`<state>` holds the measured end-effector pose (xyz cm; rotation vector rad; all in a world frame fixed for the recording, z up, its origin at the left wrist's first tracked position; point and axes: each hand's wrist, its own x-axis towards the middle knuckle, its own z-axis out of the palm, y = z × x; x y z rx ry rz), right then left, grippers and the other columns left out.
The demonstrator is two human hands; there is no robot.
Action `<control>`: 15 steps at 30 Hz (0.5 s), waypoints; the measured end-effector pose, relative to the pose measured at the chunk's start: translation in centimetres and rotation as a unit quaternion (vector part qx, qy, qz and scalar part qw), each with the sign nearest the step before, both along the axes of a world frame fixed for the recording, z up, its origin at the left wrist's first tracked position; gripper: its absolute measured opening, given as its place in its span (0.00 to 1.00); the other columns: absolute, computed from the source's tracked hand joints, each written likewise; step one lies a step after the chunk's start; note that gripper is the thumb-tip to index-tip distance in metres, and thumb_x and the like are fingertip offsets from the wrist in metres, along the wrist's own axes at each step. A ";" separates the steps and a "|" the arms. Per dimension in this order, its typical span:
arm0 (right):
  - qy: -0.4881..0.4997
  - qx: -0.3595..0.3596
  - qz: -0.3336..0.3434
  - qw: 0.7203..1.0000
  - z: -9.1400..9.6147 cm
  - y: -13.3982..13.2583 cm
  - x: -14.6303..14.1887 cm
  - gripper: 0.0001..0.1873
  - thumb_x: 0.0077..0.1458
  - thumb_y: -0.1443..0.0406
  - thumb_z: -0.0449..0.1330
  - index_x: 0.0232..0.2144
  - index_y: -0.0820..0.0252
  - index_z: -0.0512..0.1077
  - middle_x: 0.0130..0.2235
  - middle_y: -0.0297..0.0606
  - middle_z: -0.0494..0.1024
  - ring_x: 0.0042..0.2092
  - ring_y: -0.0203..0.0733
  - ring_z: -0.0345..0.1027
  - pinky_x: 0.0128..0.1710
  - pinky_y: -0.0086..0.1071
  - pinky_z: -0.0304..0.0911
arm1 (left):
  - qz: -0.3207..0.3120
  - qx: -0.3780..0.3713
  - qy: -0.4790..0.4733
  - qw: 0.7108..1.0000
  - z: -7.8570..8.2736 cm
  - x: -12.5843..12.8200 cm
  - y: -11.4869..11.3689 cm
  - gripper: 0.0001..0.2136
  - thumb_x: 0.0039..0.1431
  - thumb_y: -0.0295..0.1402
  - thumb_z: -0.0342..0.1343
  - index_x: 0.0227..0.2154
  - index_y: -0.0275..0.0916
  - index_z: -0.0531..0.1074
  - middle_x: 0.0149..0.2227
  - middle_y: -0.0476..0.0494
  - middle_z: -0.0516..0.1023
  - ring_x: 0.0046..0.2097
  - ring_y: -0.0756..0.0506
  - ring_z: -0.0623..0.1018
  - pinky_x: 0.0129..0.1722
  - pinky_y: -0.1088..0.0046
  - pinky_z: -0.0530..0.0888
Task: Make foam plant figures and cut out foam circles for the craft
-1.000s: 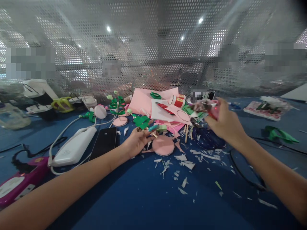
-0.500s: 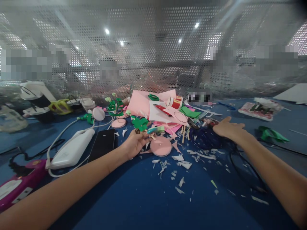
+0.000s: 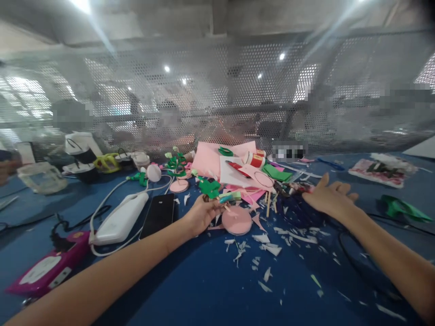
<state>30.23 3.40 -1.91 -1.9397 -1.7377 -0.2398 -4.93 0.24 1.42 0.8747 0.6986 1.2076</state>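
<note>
My left hand (image 3: 200,212) is closed around a thin wooden stick carrying a small green and blue paper piece (image 3: 229,196), just left of a round pink disc (image 3: 237,220) lying on the blue table (image 3: 190,290). My right hand (image 3: 329,197) lies flat with fingers spread on the table, beside a dark blue bundle (image 3: 296,209) and a small reddish wrapped item (image 3: 296,186). White paper scraps (image 3: 267,237) are scattered in front of the disc.
A pile of pink and green paper (image 3: 217,156) with a red-and-white glue bottle (image 3: 254,159) sits behind. A black phone (image 3: 158,215), a white power bank (image 3: 119,218) with cable and a magenta device (image 3: 47,268) lie left. A perforated metal screen (image 3: 217,90) closes the far side.
My right hand, raised and gripping a reddish item a second ago, has come down and opened flat on the table. The camera has tilted up slightly. My left hand kept its grip.
</note>
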 end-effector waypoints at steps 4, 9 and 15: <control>-0.021 0.022 -0.101 0.994 1.6 -2.4 -3.5 0.40 0.54 0.53 0.49 0.62 0.74 0.52 0.50 0.79 0.61 0.53 0.87 0.52 0.40 0.70 0.47 | -0.002 -0.002 0.016 1.000 0.1 -0.1 -0.2 0.22 0.48 0.15 0.57 0.48 0.35 0.70 0.32 0.40 0.81 0.40 0.41 0.81 0.47 0.61 0.75; -0.056 0.118 -0.046 0.990 3.8 -4.3 -8.0 0.34 0.56 0.59 0.48 0.57 0.82 0.55 0.50 0.75 0.60 0.51 0.80 0.55 0.40 0.64 0.56 | -0.017 0.012 0.026 0.999 0.0 -0.2 -0.3 0.18 0.46 0.16 0.59 0.42 0.32 0.72 0.33 0.38 0.81 0.42 0.41 0.81 0.48 0.63 0.74; -0.013 0.144 0.258 0.955 3.4 -5.1 -10.5 0.21 0.50 0.70 0.50 0.49 0.62 0.61 0.46 0.50 0.68 0.52 0.57 0.59 0.53 0.54 0.56 | -0.009 0.020 0.023 1.000 -0.1 0.1 -0.2 0.17 0.45 0.15 0.59 0.39 0.34 0.72 0.30 0.41 0.80 0.37 0.42 0.81 0.37 0.71 0.77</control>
